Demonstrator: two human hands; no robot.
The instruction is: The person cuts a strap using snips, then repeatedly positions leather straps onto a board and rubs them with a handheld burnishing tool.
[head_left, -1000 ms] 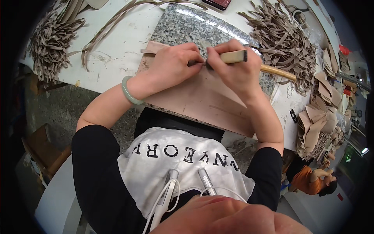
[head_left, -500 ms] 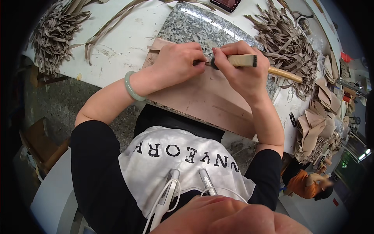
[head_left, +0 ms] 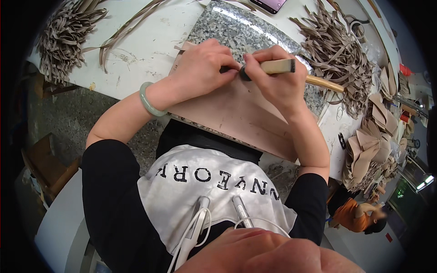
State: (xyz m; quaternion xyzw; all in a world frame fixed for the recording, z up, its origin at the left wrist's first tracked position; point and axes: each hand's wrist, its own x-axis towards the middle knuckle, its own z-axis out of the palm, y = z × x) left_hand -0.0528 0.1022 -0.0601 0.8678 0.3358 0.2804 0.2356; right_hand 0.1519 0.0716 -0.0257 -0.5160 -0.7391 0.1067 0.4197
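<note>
My right hand [head_left: 273, 84] grips a tool with a pale wooden handle [head_left: 277, 67] and a dark tip [head_left: 245, 73] that points down at a tan leather-like sheet [head_left: 236, 113]. My left hand [head_left: 200, 68] is pressed on the sheet's upper part, fingers curled around a small dark piece [head_left: 225, 69] right by the tool tip. A pale green bangle [head_left: 149, 100] sits on the left wrist. The sheet lies on a speckled granite slab [head_left: 227, 32]. A wooden hammer handle [head_left: 324, 84] sticks out from behind my right hand.
Heaps of grey-brown strips lie at the top left [head_left: 63, 32] and top right [head_left: 337, 50] of the white table [head_left: 141, 50]. Folded tan pieces [head_left: 364, 154] are piled at the right. A phone [head_left: 268, 4] lies at the top edge. Another person [head_left: 359, 216] sits lower right.
Both hands have stayed together over the sheet while the view shifted slightly. The tool's tip has come closer to the left fingers.
</note>
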